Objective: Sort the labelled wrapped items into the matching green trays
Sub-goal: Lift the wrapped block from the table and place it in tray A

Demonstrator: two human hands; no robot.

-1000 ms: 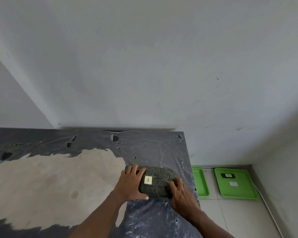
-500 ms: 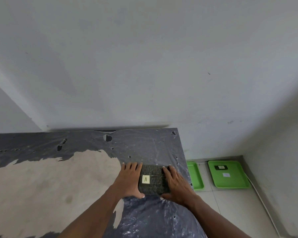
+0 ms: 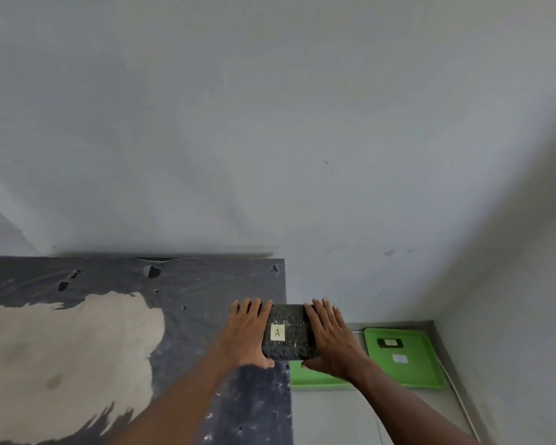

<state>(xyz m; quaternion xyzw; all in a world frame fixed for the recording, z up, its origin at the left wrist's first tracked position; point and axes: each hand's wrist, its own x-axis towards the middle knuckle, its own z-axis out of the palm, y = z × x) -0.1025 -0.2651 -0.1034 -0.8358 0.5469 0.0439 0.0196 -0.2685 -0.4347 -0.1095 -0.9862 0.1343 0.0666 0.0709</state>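
both hands held one dark wrapped item [image 3: 289, 335] between them, pressed flat against its two short sides. going left to right: the table [image 3: 77, 348] filled the lower left, its dark plastic cover [image 3: 206, 284] torn and holed, with a wide pale patch of bare top showing through. the left hand [image 3: 248, 332] lay with fingers [image 3: 254, 308] straight and close together along the item's left side, thumb tucked under the near edge, so its grip was a flat-palmed clamp, not a curled fist. the wrapped item sat over the right edge of the table, partly past it, and whether it rested on the table or was lifted clear could not be told. a small pale label [image 3: 277, 332] with the letter a faced up on its top. the right hand [image 3: 331, 342] mirrored the left, palm against the item's right side, thumb beneath the near corner. below that hand, on the floor [image 3: 334, 419], lay a green tray [image 3: 312, 379], mostly hidden by the hand and forearm. just beside it to the right lay a second green tray [image 3: 424, 358], holding a small dark wrapped piece [image 3: 389, 342] with a pale label of its own and a white slip [image 3: 400, 358] nearer the camera; their lettering was too small to read. a grey wall [image 3: 302, 123] rose behind everything.
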